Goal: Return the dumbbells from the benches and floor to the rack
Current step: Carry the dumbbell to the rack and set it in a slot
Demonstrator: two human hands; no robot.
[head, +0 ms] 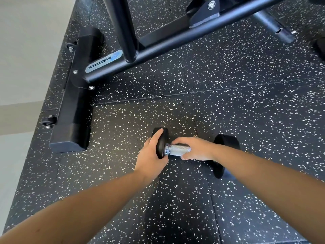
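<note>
A black dumbbell (177, 149) with a knurled silver handle lies on the speckled rubber floor (246, 111) in the lower middle of the head view. My left hand (151, 155) grips its left end weight, fingers curled over the top. My right hand (197, 149) is wrapped round the handle. The right end weight (224, 152) shows past my right wrist, partly hidden by my forearm.
A black steel equipment frame (158, 48) with a Nautilus label (103, 61) crosses the top, its floor foot (75, 103) running down the left side. A pale wall (22, 67) borders the mat on the left. Another black object sits at the right edge (321, 46).
</note>
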